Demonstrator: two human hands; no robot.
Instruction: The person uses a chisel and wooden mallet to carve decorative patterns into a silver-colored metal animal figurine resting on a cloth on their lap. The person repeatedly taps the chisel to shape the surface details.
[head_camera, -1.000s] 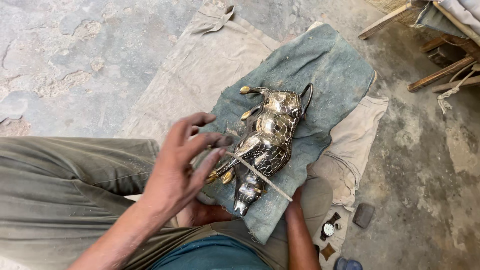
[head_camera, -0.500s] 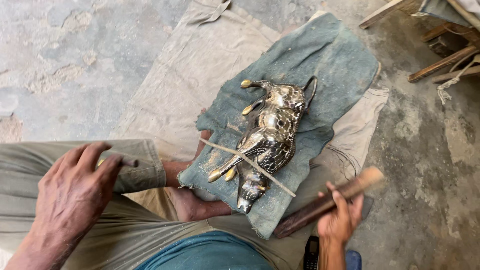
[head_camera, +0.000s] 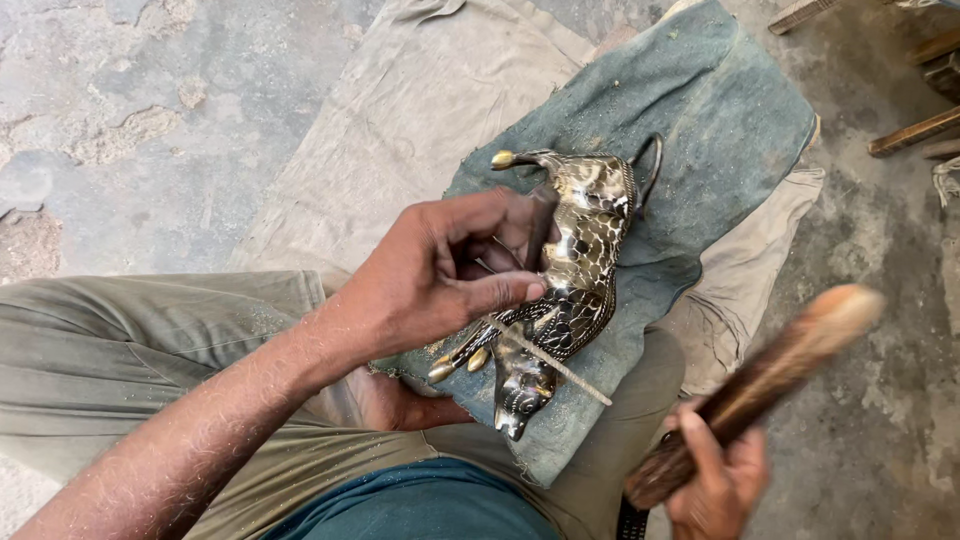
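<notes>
At frame centre, the left hand (head_camera: 430, 275) pinches a small chisel (head_camera: 540, 225) against the brass animal figurine (head_camera: 575, 290); lower right, the right hand (head_camera: 715, 480) has its grip wrapped around a wooden mallet (head_camera: 770, 375).

Soft, even daylight falls on my work, with only faint shadows. My right hand (head_camera: 715, 480) and its wooden stick (head_camera: 755, 385) are motion-blurred; the rest looks sharp.

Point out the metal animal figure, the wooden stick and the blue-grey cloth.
metal animal figure (head_camera: 590, 245), head view, on its patterned body.
wooden stick (head_camera: 770, 380), head view, mid-shaft above the right hand.
blue-grey cloth (head_camera: 720, 110), head view, bare upper part.
</notes>
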